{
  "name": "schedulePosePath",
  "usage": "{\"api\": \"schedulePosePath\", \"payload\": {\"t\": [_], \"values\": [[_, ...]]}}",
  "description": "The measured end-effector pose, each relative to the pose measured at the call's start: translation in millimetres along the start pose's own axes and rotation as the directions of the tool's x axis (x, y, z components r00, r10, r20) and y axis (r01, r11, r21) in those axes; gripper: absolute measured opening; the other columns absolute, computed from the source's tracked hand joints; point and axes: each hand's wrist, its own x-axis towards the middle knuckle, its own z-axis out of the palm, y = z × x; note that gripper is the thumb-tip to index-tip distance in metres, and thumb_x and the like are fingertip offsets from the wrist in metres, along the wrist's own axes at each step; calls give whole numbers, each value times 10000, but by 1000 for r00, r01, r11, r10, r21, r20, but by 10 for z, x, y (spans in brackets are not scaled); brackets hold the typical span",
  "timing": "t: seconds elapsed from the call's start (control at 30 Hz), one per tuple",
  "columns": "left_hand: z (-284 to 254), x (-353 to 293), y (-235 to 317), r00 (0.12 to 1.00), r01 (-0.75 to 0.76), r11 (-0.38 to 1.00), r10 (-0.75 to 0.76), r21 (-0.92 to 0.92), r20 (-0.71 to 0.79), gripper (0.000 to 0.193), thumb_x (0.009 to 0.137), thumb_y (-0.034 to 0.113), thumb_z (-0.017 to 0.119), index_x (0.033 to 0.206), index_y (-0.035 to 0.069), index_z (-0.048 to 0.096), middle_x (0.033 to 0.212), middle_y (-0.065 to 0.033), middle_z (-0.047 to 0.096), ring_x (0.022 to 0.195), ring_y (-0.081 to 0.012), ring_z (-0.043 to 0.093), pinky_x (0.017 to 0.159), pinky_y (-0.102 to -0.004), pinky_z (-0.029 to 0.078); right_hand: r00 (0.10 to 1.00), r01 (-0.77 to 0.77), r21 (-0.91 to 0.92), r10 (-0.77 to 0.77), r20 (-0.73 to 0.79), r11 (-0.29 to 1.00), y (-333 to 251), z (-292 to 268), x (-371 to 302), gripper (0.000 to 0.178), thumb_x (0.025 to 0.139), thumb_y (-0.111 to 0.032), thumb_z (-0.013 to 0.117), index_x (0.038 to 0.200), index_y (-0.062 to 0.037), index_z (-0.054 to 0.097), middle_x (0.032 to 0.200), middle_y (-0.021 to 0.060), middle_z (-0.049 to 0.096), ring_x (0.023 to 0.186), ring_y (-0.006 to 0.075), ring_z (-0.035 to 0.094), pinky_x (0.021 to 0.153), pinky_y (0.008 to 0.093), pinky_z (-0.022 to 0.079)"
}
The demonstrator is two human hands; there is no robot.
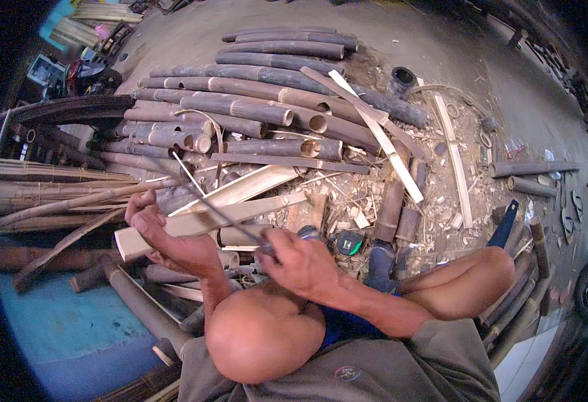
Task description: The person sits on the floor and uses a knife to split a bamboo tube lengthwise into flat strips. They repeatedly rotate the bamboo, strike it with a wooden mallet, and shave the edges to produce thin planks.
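My left hand [177, 238] is wrapped around a pale split bamboo strip [260, 207] near its squared end, though I can't make out how every finger sits on it. The strip lies across in front of my bent knee, slanting up and away to my right. My right hand [301, 264] is clenched on the grip of a long, thin, dark tool [220, 214], which passes over the strip; it's blurred, so I cannot tell whether its edge meets the bamboo. As far as I can judge, the splitting of this piece is done, and its visible face is pale and fairly flat; how smooth it is, I can't say. Another split length [264, 181] rests just beyond it, and two more pale strips, a crossing one [381, 144] and a straighter one [453, 164], lie farther to my right. Loose shavings [435, 228] cover the ground around them, so a fair amount of cutting looks finished. Plenty seems left: a broad row of dark bamboo poles [240, 90] lies ahead of me, mostly round and unsplit.
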Motion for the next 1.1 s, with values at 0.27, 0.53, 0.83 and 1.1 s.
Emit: {"api": "schedulePosePath", "payload": {"t": [0.27,0.53,0.83,1.1], "values": [[-54,-89,-4,993,-105,983,111,-154,30,249,944,215,476,1067,23,575,1139,-67,541,1150,-188,501,1064,-367,379,996,54,-8,-53,70,999,11,330,57,388,859,-200,694,1168,-49,515,915,204,658,765,428,675,624,505,549],[-336,81,-95,999,-41,975,44,-217,12,274,1018,288,423,1070,24,475,1150,-98,457,1147,-219,463,1100,-480,385,945,-271,-269,308,107,924,1307,699,-350,314,923,-314,624,1055,-41,542,812,251,673,771,468,666,705,552,537],[-3,25,86,996,-87,946,93,-311,5,181,999,184,453,947,12,474,1094,-127,464,1072,-237,496,1056,-436,421,942,-303,-22,303,146,953,578,168,-216,317,929,-273,633,1074,4,581,817,296,646,822,463,658,697,532,516],[-71,26,-212,938,-338,819,331,464,100,323,1007,129,473,1296,-10,515,1276,-183,534,1168,-291,555,1029,-403,470,999,-44,-56,43,-19,997,360,446,-47,276,898,-244,663,1077,-73,542,789,206,680,738,454,667,649,534,546]]}}
